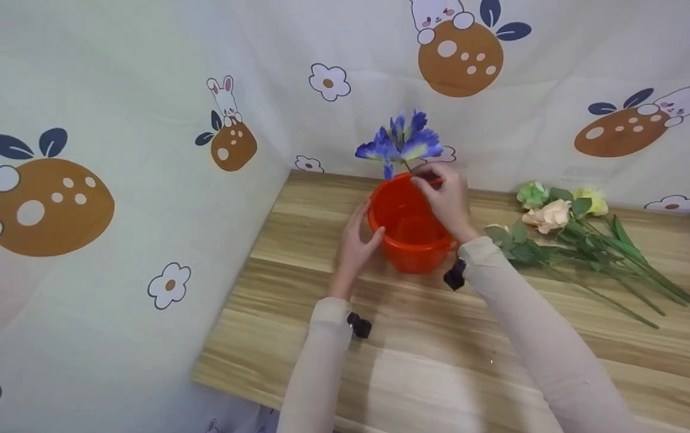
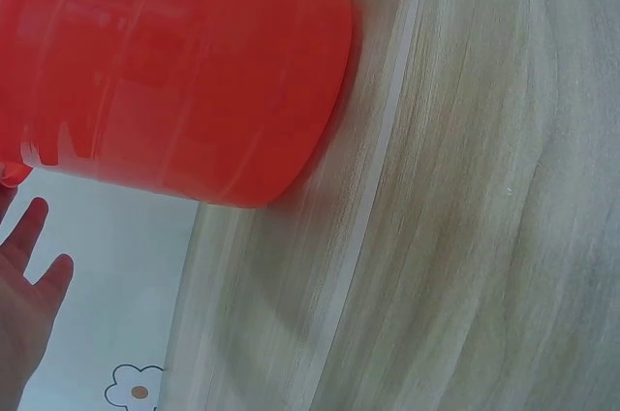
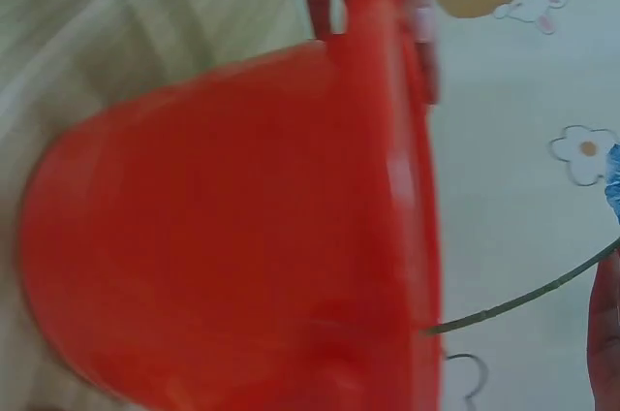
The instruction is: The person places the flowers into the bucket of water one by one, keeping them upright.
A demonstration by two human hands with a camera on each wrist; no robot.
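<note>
A red plastic bucket [image 1: 414,260] stands upright on the wooden table. My right hand [image 1: 448,195] pinches the stem of a blue-purple artificial iris [image 1: 404,143] over the bucket's far right rim. In the right wrist view the thin green stem [image 3: 523,298] slants down past the rim into the bucket. My left hand [image 1: 356,245] rests at the bucket's left side, fingers extended along it and thumb by the near rim. The left wrist view shows this hand [image 2: 21,304] with fingers spread close to the rim. The stem's lower end is hidden inside the bucket.
Several artificial flowers lie on the table [image 1: 567,361] right of the bucket: a peach rose [image 1: 549,215], a green bloom [image 1: 532,193] and a yellow bloom [image 1: 592,201], their long stems pointing toward the near right. Patterned fabric walls [image 1: 158,198] border the table's left and far edges.
</note>
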